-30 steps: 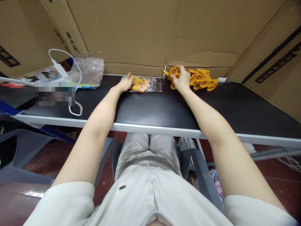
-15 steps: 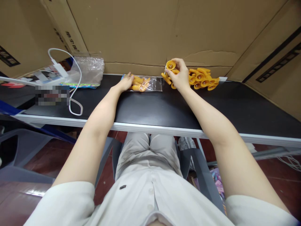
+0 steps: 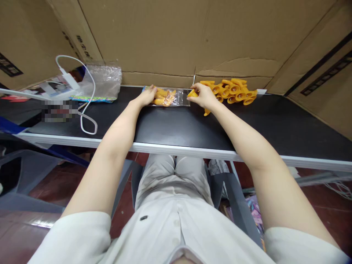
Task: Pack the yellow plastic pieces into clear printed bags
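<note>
A clear plastic bag (image 3: 180,98) lies flat on the black table, with several yellow plastic pieces (image 3: 165,99) inside it. My left hand (image 3: 147,96) grips its left end; part of the bag is hidden under the palm. At the bag's right end, my right hand (image 3: 205,96) pinches a yellow cup-shaped piece (image 3: 193,93), mostly covered by the fingers. I cannot tell whether that piece is inside the bag's end or just beside it. Close to the right hand is a pile of similar yellow pieces (image 3: 239,96) with round hollow ends, partly hidden behind the wrist.
Tall cardboard walls (image 3: 165,36) enclose the table's back and sides. On the left are a stack of clear bags (image 3: 106,82), a white cable (image 3: 95,86) with a plug, and a blurred-out object (image 3: 59,111). A metal edge (image 3: 178,149) borders the front of the black table (image 3: 181,128).
My right hand has moved left and down with the yellow piece, reaching the bag's right end. My left hand and the bag look unmoved.
</note>
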A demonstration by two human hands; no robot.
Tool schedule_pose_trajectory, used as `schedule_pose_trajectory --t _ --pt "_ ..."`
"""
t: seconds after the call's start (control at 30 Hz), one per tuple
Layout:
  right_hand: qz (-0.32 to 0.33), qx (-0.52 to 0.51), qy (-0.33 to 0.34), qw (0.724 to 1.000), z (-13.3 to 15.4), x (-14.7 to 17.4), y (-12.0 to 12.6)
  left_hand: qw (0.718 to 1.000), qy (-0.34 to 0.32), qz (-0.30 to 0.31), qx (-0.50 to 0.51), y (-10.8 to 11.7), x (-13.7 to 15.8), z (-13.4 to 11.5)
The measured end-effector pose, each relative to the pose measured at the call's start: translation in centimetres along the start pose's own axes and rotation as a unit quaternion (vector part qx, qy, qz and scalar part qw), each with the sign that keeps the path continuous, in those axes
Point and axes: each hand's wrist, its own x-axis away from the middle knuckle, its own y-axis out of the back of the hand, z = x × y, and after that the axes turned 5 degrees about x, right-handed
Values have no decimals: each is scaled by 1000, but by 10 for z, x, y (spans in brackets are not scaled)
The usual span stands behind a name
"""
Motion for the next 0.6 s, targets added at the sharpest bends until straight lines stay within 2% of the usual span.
schedule_pose_trajectory --t 0.13,0.23,0.43,0.53,0.6 --pt "62 12 -1 998 -5 -1 -3 999 45 13 -23 3 9 -16" --pt "87 88 -9 992 -6 -1 6 998 51 15 -24 5 12 -22" --pt "213 211 -54 952 -13 -2 31 999 44 12 -10 3 10 -18" --pt "228 231 -75 943 -9 -1 36 999 43 11 0 2 8 -16" --pt "219 222 -81 947 -5 1 37 999 43 10 5 1 6 -13"
